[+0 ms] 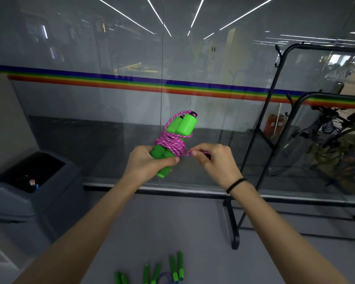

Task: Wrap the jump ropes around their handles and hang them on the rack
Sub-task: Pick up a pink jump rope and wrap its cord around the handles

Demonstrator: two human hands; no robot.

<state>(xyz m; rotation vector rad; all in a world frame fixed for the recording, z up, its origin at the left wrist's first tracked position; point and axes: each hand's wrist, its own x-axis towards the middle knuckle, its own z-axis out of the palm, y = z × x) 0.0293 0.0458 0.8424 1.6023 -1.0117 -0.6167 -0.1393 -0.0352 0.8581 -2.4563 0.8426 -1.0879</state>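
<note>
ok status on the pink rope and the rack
Left hand grips the green handles, right hand pinches the pink rope by its end. Rope wound on, not yet hung. Rack to the right, nothing between.

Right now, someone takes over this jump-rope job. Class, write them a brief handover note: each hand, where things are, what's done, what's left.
Left hand grips the green handles, held together. Right hand pinches the pink rope by its loose end, beside the coil.
Done: pink rope mostly wound round the handles.
Left: secure the end and hang it on the rack; wrap and hang the other jump ropes lying below.
</note>
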